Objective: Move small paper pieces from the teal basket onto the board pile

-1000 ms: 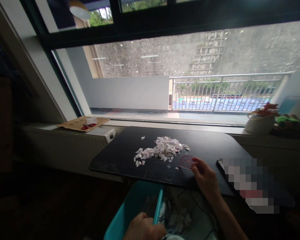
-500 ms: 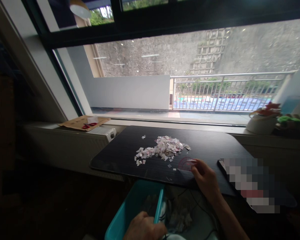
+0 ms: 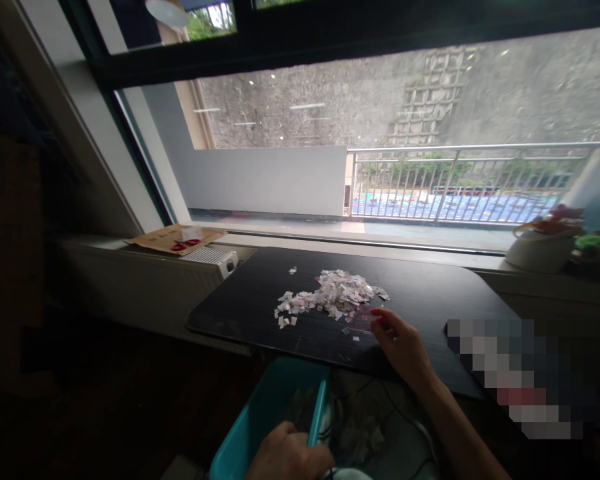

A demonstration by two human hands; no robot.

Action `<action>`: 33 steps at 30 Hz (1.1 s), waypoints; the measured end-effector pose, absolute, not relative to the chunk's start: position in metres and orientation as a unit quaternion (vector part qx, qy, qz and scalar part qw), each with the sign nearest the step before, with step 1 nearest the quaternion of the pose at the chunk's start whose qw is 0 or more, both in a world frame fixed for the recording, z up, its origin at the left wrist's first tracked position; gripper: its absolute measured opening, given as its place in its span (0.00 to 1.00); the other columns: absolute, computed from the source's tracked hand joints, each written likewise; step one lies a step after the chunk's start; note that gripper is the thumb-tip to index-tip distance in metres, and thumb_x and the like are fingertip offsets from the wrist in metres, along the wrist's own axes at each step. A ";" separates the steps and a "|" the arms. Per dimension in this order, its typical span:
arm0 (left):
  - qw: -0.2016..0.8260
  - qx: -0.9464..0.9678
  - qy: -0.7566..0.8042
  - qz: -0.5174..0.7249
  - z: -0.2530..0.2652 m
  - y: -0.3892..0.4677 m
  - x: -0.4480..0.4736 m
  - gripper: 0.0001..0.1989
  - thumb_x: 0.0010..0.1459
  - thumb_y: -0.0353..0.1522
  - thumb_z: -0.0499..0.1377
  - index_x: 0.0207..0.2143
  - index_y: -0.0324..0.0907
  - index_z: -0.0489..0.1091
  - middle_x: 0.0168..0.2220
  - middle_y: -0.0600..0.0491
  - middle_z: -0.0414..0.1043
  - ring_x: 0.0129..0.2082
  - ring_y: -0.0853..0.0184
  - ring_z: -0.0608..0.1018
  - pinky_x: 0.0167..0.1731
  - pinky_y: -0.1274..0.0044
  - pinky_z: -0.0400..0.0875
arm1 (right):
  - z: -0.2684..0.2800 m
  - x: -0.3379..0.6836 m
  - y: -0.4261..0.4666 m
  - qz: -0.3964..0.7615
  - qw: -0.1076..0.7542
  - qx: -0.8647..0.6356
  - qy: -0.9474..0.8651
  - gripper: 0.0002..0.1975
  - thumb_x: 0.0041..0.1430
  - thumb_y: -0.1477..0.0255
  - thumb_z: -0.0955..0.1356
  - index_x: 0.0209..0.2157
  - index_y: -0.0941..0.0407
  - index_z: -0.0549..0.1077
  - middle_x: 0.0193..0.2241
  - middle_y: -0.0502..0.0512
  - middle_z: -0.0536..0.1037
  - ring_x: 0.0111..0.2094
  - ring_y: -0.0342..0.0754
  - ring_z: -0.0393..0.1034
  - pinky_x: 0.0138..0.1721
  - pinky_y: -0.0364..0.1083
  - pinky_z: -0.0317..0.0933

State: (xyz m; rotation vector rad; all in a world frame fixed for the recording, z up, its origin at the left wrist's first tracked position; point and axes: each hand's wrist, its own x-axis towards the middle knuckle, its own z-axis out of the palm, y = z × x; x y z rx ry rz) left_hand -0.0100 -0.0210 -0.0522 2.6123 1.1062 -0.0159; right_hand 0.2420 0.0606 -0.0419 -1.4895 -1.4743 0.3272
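Note:
On the dark table lies a heap of small cut paper scraps [image 3: 344, 291], with a few loose pieces around it. My right hand [image 3: 397, 339] pinches a thin, see-through plastic piece with red markings [image 3: 361, 319], shaped somewhat like a protractor. Its far edge is at the near right side of the heap; whether it touches the scraps I cannot tell. Below the table's front edge, my left hand [image 3: 289, 453] is closed on the rim of a teal plastic bin [image 3: 247, 423]. Dim, light-coloured scraps show inside the bin.
The black table [image 3: 420, 287] stands against the window. To the left, red-handled scissors [image 3: 186, 245] lie on brown paper [image 3: 155, 240] over a radiator [image 3: 213, 260]. A blurred-out flat object [image 3: 515, 380] is at the right. A white pot [image 3: 540, 250] stands on the sill.
My right hand has moved slightly left and away from me, bringing the plastic piece to the heap's edge. My left hand keeps its hold on the bin. The view has shifted a little.

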 end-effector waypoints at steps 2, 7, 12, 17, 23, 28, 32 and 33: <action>0.151 0.908 0.390 -0.024 -0.052 -0.021 -0.010 0.04 0.55 0.33 0.59 0.28 0.43 0.70 0.25 0.55 0.72 0.26 0.65 0.73 0.34 0.76 0.62 | -0.042 0.245 0.059 0.131 0.488 -0.618 -0.603 0.15 0.57 0.64 0.64 0.43 0.55 0.76 0.29 0.52 0.80 0.26 0.46 0.72 0.32 0.45 0.66; 0.154 0.913 0.378 -0.011 -0.059 -0.021 -0.009 0.05 0.56 0.33 0.58 0.29 0.43 0.71 0.25 0.55 0.72 0.26 0.65 0.74 0.35 0.75 0.62 | -0.041 0.246 0.059 0.133 0.490 -0.608 -0.610 0.16 0.57 0.64 0.64 0.43 0.55 0.76 0.30 0.52 0.80 0.28 0.46 0.73 0.33 0.43 0.66; 0.153 0.909 0.387 -0.015 -0.059 -0.020 -0.010 0.06 0.56 0.34 0.58 0.28 0.43 0.71 0.24 0.55 0.71 0.25 0.65 0.72 0.33 0.76 0.62 | -0.040 0.248 0.053 0.127 0.502 -0.617 -0.593 0.16 0.57 0.64 0.64 0.42 0.56 0.75 0.29 0.53 0.79 0.27 0.47 0.72 0.32 0.45 0.66; 0.154 0.911 0.382 -0.004 -0.052 -0.021 -0.007 0.04 0.53 0.32 0.59 0.26 0.42 0.69 0.23 0.56 0.70 0.23 0.67 0.70 0.33 0.76 0.61 | -0.041 0.256 0.043 0.159 0.503 -0.611 -0.590 0.13 0.53 0.65 0.65 0.38 0.55 0.76 0.27 0.51 0.79 0.27 0.47 0.73 0.30 0.44 0.66; 0.163 0.905 0.393 -0.016 -0.041 -0.021 -0.003 0.05 0.52 0.33 0.60 0.24 0.42 0.68 0.22 0.56 0.69 0.23 0.67 0.69 0.32 0.76 0.60 | -0.041 0.259 0.039 0.195 0.523 -0.601 -0.572 0.13 0.54 0.65 0.64 0.38 0.56 0.74 0.27 0.52 0.79 0.28 0.47 0.74 0.30 0.43 0.66; 0.164 0.906 0.389 -0.023 -0.038 -0.019 -0.003 0.08 0.54 0.36 0.60 0.25 0.42 0.69 0.23 0.55 0.71 0.24 0.66 0.72 0.33 0.76 0.60 | -0.041 0.259 0.039 0.219 0.522 -0.590 -0.576 0.12 0.52 0.66 0.66 0.36 0.56 0.75 0.27 0.52 0.79 0.28 0.48 0.73 0.30 0.44 0.67; 0.167 0.904 0.394 -0.020 -0.042 -0.018 -0.005 0.08 0.53 0.36 0.60 0.26 0.42 0.69 0.24 0.56 0.72 0.25 0.66 0.73 0.33 0.76 0.60 | -0.039 0.258 0.036 0.230 0.528 -0.585 -0.572 0.12 0.52 0.67 0.65 0.35 0.56 0.75 0.30 0.53 0.80 0.30 0.48 0.74 0.31 0.44 0.67; 0.168 0.903 0.395 -0.017 -0.043 -0.018 -0.005 0.08 0.54 0.37 0.60 0.25 0.42 0.69 0.24 0.56 0.73 0.25 0.66 0.73 0.33 0.76 0.60 | -0.038 0.257 0.036 0.232 0.528 -0.584 -0.572 0.12 0.52 0.67 0.65 0.36 0.56 0.75 0.30 0.53 0.80 0.30 0.48 0.74 0.31 0.44 0.67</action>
